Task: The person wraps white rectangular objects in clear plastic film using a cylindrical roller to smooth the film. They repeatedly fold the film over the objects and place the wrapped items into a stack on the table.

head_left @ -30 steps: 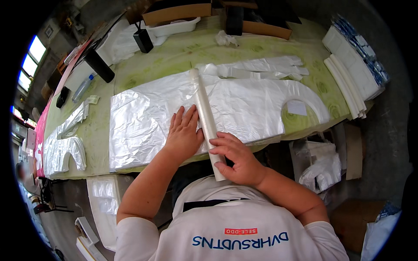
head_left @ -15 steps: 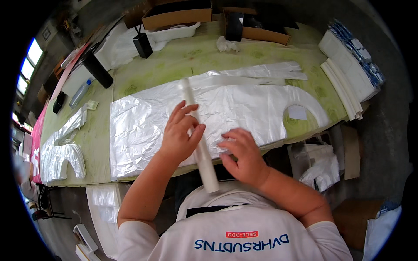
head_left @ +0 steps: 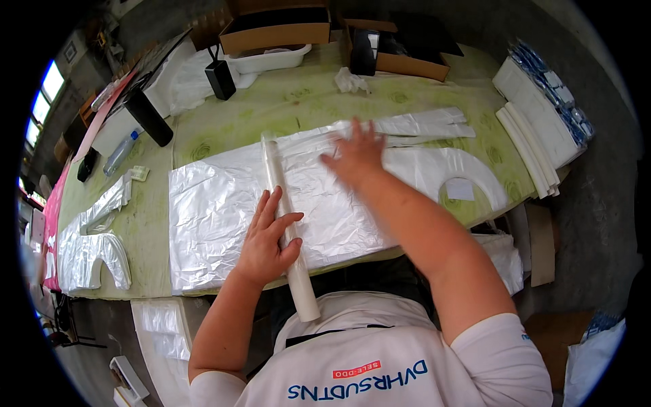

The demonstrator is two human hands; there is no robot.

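Observation:
A long whitish tube (head_left: 290,251) lies across the wrinkled sheets of a white plastic apron (head_left: 217,217), its near end reaching past the table edge toward my shirt. My left hand (head_left: 266,247) rests on the tube's left side, fingers stretched out and not wrapped around it. Farther away, my right hand (head_left: 356,154) is spread open over the apron's far strip, slightly blurred. Whether its fingertips touch the plastic I cannot tell. At the right, the apron has a curved loop with a small white paper (head_left: 460,189) inside it.
Another folded plastic apron (head_left: 95,247) lies at the left, near a bottle (head_left: 122,152) and a black cylinder (head_left: 148,119). Cardboard boxes (head_left: 278,35) stand at the back. White tubes (head_left: 525,152) lie at the right beside a white box (head_left: 532,112) topped with blue packets.
My right hand has moved from the near edge to the apron's far side. My left hand has slid nearer along the tube, which has shifted slightly left and toward me.

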